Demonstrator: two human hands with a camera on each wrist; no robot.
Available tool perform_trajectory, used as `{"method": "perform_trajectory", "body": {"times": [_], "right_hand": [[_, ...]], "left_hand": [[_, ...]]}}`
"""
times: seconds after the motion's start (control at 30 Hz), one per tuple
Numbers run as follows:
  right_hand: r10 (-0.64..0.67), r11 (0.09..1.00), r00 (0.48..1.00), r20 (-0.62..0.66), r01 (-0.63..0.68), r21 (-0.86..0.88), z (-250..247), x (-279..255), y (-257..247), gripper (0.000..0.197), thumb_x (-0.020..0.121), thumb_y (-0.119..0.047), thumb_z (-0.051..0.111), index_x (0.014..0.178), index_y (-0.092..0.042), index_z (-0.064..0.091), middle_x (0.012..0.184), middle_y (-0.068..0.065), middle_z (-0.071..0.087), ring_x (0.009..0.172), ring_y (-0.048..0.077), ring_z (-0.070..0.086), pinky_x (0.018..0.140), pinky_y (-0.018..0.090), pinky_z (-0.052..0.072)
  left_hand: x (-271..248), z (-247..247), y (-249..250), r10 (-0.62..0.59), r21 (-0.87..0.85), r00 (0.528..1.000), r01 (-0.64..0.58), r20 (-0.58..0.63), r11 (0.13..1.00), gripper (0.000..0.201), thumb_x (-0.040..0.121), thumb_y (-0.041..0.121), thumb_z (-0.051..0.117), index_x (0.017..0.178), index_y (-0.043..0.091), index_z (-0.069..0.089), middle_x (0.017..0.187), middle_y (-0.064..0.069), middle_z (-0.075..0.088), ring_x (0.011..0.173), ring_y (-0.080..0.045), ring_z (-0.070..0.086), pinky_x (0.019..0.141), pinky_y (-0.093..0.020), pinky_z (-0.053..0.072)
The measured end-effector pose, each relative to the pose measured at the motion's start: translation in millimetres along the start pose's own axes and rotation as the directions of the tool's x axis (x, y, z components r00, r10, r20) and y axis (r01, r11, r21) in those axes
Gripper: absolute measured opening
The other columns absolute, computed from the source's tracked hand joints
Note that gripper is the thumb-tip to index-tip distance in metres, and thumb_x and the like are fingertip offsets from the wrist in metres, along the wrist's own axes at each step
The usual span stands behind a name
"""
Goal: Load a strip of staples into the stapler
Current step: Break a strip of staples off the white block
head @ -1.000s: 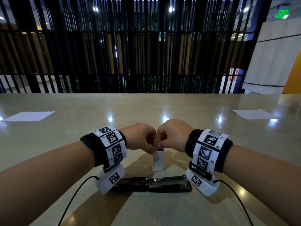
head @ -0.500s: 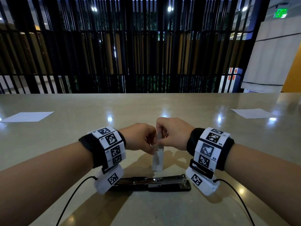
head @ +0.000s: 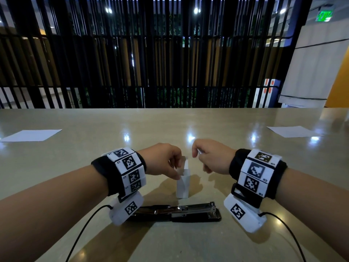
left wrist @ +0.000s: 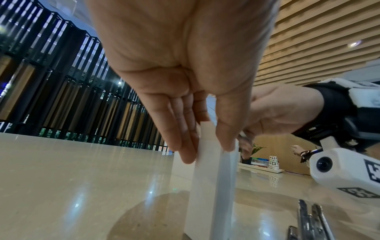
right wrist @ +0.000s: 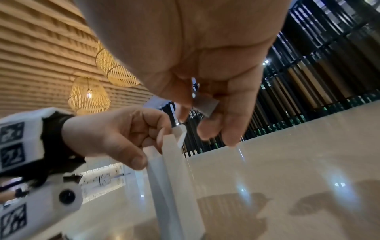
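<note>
**Metal strip out of its white box**

Silvery, one staple strip (right wrist: pixel 206 105) is sitting pinched in the right hand (head: pixel 213 157), above the table (head: pixel 75 152). One upright box (head: pixel 182 186), flap open, is being gripped by the left hand (head: pixel 162 159); its contents are hidden. One stapler (head: pixel 179 212) is lying open nearby. Two paper sheets (head: pixel 32 134) are resting far apart.

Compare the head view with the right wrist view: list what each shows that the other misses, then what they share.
Only the head view shows the opened stapler lying on the table nearer the person than the box, and two paper sheets out at the sides.

Only the right wrist view plainly shows the staple strip pinched in the right hand, plus woven hanging lamps.

Both show the upright white staple box, its top open, held by the left hand, with the right hand apart from it.
</note>
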State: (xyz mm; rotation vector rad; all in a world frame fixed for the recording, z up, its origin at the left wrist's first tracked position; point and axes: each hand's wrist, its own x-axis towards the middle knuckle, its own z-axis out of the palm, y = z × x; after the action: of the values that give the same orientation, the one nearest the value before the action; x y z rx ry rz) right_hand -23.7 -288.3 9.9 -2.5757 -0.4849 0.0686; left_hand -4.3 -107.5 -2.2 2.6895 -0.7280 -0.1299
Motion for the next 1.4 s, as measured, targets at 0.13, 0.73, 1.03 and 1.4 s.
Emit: {"method": "perform_trajectory", "body": {"times": [0.13, 0.73, 1.03, 1.4], "right_hand": [[0.006, 0.98, 0.983, 0.182, 0.03, -0.197, 2.7, -9.4, 2.1, 0.041, 0.094, -0.002, 0.034, 0.121, -0.025, 0.055, 0.105, 0.0, 0.042, 0.074, 0.019, 0.059, 0.076, 0.036, 0.054], [-0.053, 0.889, 0.967, 0.248, 0.158, -0.429, 13.5, -9.8, 14.4, 0.061, 0.096, -0.003, 0.028, 0.145, -0.039, 0.035, 0.102, -0.006, 0.033, 0.095, 0.018, 0.046, 0.096, 0.036, 0.045], [-0.02, 0.974, 0.998, 0.056, 0.032, -0.225, 9.8, -5.4, 15.1, 0.033, 0.095, -0.003, 0.027, 0.11, -0.021, 0.051, 0.103, 0.0, 0.039, 0.088, 0.029, 0.053, 0.084, 0.04, 0.049], [-0.008, 0.998, 0.999, 0.035, 0.01, -0.068, 20.8, 17.0, -4.7, 0.022, 0.098, -0.015, 0.033, 0.094, -0.022, 0.054, 0.112, 0.009, 0.047, 0.094, 0.032, 0.058, 0.077, 0.041, 0.059]], "left_hand": [[-0.1, -0.4, -0.1, -0.006, -0.013, 1.0, 0.006, 0.004, 1.0, 0.023, 0.075, 0.026, 0.078, 0.086, 0.02, 0.058, 0.085, 0.006, 0.062, 0.068, -0.003, 0.055, 0.061, -0.015, 0.045], [-8.0, 3.7, -7.3, -0.068, -0.169, 0.997, 0.06, -0.042, 0.984, 0.015, 0.074, 0.025, 0.078, 0.083, 0.02, 0.067, 0.096, 0.004, 0.072, 0.088, -0.009, 0.068, 0.082, -0.027, 0.054], [-6.7, 7.1, -3.4, -0.048, -0.173, 0.997, 0.037, -0.061, 0.984, 0.014, 0.078, 0.021, 0.076, 0.09, 0.014, 0.074, 0.076, 0.015, 0.068, 0.07, 0.002, 0.063, 0.073, -0.018, 0.053], [-8.8, 10.7, -6.9, -0.065, -0.202, 0.994, 0.046, -0.089, 0.978, 0.009, 0.076, 0.021, 0.077, 0.083, 0.016, 0.074, 0.091, 0.0, 0.076, 0.082, -0.012, 0.07, 0.08, -0.027, 0.058]]}}
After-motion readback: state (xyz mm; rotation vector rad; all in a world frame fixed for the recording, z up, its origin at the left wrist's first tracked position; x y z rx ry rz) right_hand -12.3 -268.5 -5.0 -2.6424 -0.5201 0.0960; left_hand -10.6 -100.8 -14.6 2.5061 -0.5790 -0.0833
